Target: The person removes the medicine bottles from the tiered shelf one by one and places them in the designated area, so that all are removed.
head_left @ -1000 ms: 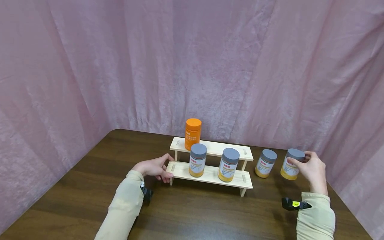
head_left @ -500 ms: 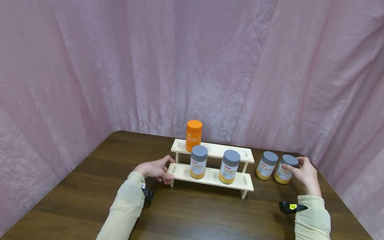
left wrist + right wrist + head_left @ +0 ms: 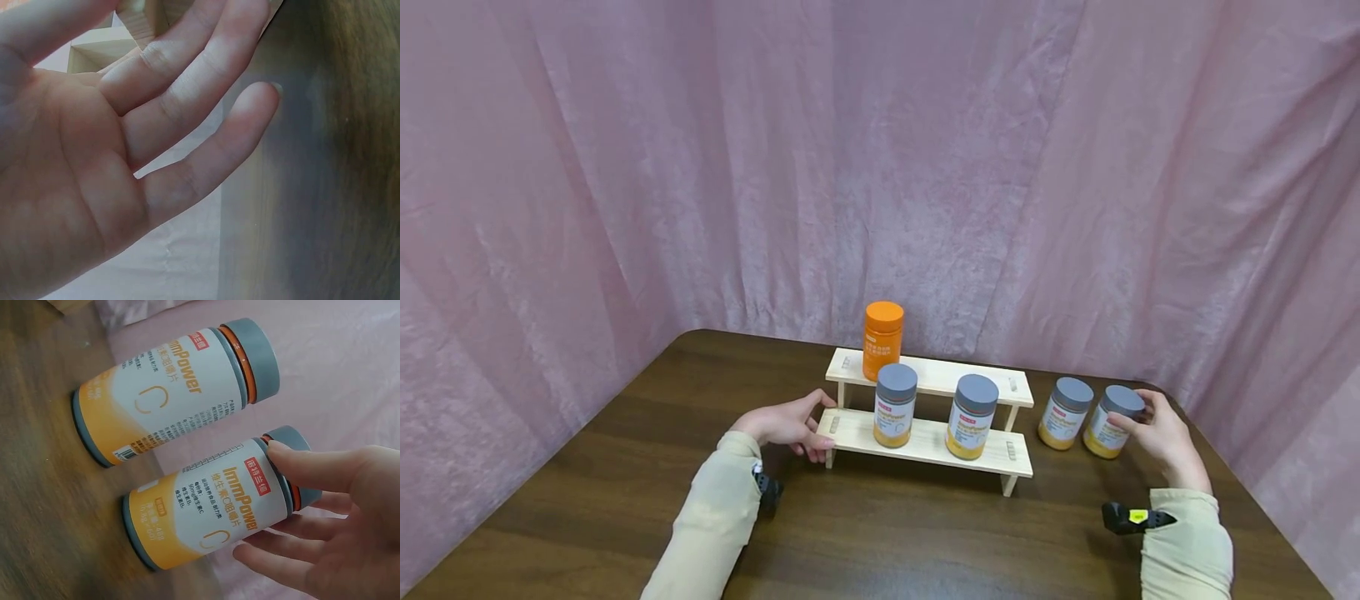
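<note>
My left hand [image 3: 784, 423] holds the left end of a two-tier wooden display shelf [image 3: 852, 427], thumb at the front edge of the lower tier. In the left wrist view, fingers [image 3: 181, 94] reach to a wooden corner at the top. On the right, my right hand [image 3: 1163, 437] grips a vitamin bottle [image 3: 194, 506] near its grey lid, the thumb on the near side and other fingers behind. This bottle stands upright on the table, close beside a matching bottle [image 3: 1064, 414]. Both have white and yellow labels.
Two more grey-lidded bottles, one left [image 3: 895, 408] and one right [image 3: 972, 418], stand on the lower tier. An orange bottle [image 3: 882, 343] is at the left of the upper tier. Behind the dark wooden table [image 3: 880, 542] hangs a pink curtain [image 3: 880, 167].
My right hand has brought its bottle leftward and down, from just above the table to standing next to the other bottle. The left hand stays at the shelf end.
</note>
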The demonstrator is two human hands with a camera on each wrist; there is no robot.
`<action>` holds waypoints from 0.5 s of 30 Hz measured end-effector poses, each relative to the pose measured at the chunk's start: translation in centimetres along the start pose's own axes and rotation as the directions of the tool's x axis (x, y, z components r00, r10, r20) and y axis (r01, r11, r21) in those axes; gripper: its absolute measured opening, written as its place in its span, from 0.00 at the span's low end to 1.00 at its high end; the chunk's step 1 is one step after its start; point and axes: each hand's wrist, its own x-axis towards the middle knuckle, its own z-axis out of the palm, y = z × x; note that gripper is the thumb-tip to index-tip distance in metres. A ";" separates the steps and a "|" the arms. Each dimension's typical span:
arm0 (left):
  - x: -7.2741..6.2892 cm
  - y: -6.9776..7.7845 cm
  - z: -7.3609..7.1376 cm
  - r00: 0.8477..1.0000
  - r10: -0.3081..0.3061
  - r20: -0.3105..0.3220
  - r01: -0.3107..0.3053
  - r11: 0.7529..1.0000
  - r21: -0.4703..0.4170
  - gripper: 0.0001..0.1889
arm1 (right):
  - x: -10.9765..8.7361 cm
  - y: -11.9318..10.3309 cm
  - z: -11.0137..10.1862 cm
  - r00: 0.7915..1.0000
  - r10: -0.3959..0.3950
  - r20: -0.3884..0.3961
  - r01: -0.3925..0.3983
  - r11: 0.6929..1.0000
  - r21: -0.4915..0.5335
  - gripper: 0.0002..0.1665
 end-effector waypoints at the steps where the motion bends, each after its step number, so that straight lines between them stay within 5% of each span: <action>1: 0.0 0.0 0.0 1.000 0.000 0.000 0.000 1.000 0.002 0.32 | 0.1 -0.1 -0.1 1.000 0.001 0.014 -0.001 1.000 0.003 0.45; 7: -0.1 0.0 0.0 1.000 0.000 0.007 0.000 1.000 0.005 0.32 | 0.1 -0.9 -1.3 0.996 0.045 0.083 -0.046 0.999 0.016 0.54; 15: 0.1 -0.1 0.0 1.000 0.016 0.006 -0.016 1.000 0.003 0.32 | -0.7 -3.0 -2.6 0.996 -0.075 -0.043 0.069 0.990 -0.126 0.44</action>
